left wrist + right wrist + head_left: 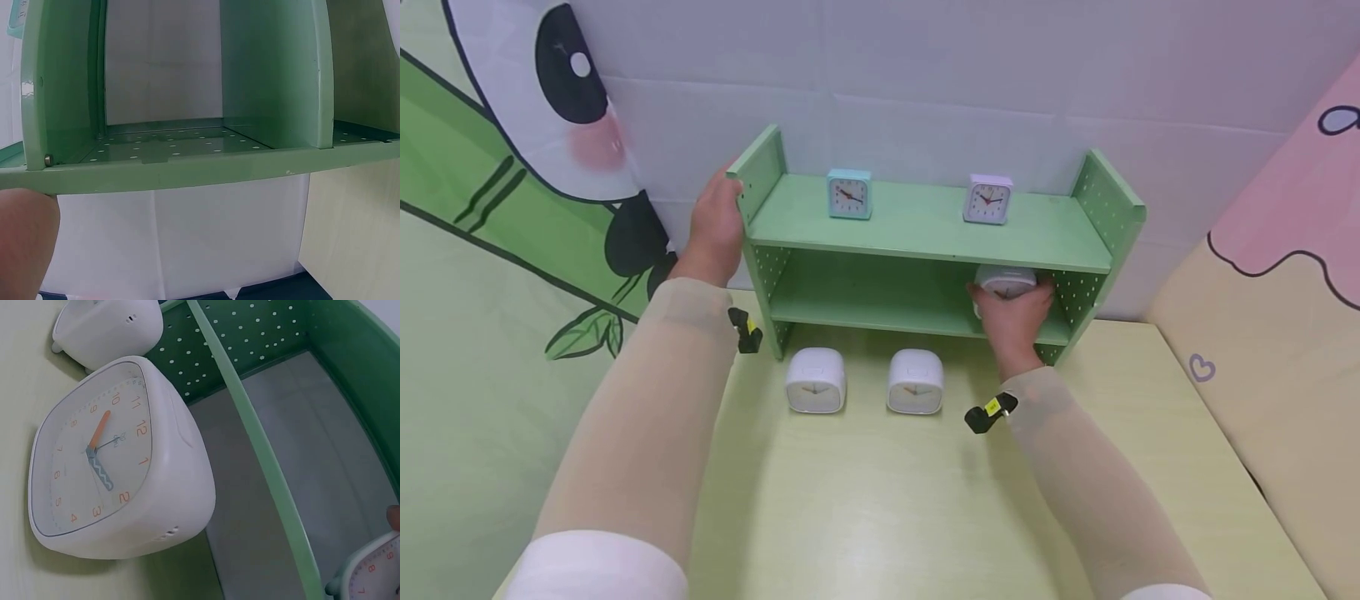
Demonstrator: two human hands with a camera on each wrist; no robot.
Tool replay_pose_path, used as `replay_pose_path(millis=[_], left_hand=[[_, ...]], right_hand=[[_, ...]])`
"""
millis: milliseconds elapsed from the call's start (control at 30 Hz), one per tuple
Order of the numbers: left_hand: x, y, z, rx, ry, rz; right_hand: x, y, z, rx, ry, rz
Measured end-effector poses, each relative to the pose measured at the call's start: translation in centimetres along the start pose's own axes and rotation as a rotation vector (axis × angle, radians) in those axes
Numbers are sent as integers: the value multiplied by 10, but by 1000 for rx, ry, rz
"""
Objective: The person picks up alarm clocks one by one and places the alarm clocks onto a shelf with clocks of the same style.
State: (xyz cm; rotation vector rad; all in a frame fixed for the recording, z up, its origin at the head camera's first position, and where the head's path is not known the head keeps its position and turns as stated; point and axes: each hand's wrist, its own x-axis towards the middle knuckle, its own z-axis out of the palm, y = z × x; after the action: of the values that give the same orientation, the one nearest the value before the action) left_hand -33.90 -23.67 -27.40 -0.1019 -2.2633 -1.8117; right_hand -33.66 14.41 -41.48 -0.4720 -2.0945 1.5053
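A two-tier green shelf (pixel 880 292) stands on the table against the back wall. My left hand (pixel 711 229) holds its left side panel from outside; in the left wrist view the thumb (pixel 25 244) lies at the panel's edge. Inside the lower tier, near the right end, my right hand (pixel 1017 321) grips a white alarm clock (pixel 1006 277), partly hidden by the fingers. That clock (pixel 378 572) shows only its corner in the right wrist view. Two more white alarm clocks, a left one (pixel 816 381) and a right one (pixel 916 382), stand on the table before the shelf.
On the top tier sit a small blue clock (pixel 849 194) and a small purple clock (pixel 987 199). Perforated side panels (pixel 1108 208) rise above that tier. The pale wooden table (pixel 850 500) runs forward from the shelf, with patterned cloth (pixel 1285 333) along the right.
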Motion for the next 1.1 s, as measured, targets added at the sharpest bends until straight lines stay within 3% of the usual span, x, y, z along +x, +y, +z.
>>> replay_pose_path(millis=[300, 600, 1100], left_hand=[[4, -3, 1, -46, 9, -24], [-2, 1, 2, -4, 12, -29], [-1, 0, 0, -31, 5, -27]], right_hand=[[1, 4, 11, 26, 40, -14], [0, 4, 15, 10, 39, -60], [-3, 7, 15, 30, 61, -48]])
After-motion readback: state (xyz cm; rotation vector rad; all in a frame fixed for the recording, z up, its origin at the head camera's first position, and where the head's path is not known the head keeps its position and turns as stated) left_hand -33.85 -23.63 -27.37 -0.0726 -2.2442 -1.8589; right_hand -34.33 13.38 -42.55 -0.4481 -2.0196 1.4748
